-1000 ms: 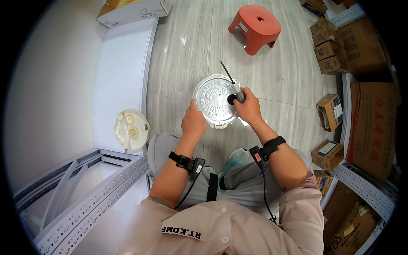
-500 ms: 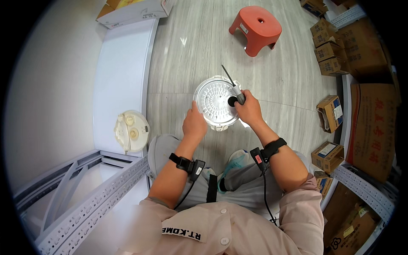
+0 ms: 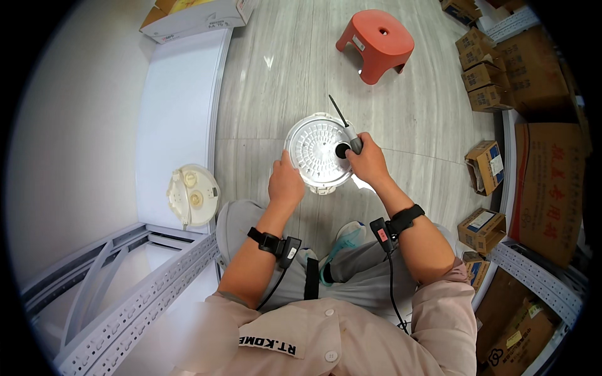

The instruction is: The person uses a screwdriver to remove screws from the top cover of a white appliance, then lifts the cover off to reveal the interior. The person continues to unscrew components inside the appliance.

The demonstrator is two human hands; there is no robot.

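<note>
A round silver metal piece (image 3: 311,145) with rings of slots or dimples sits in front of me, with pale clip-like parts at its rim. My left hand (image 3: 287,182) is closed on its near left rim; the fingers underneath are hidden. On its right side, my right hand (image 3: 369,160) grips a screwdriver-like tool (image 3: 352,136) with a grey handle. The tool's thin dark shaft points away and slightly left. Next to my right fingertips shows a black round part (image 3: 342,150); whether they touch it I cannot tell.
A red plastic stool (image 3: 379,39) stands on the floor ahead. On the white shelf board (image 3: 179,113) at left lies a cream round lid (image 3: 194,197), with an open carton (image 3: 194,22) at its far end. Cardboard boxes (image 3: 486,166) and metal shelving line the right.
</note>
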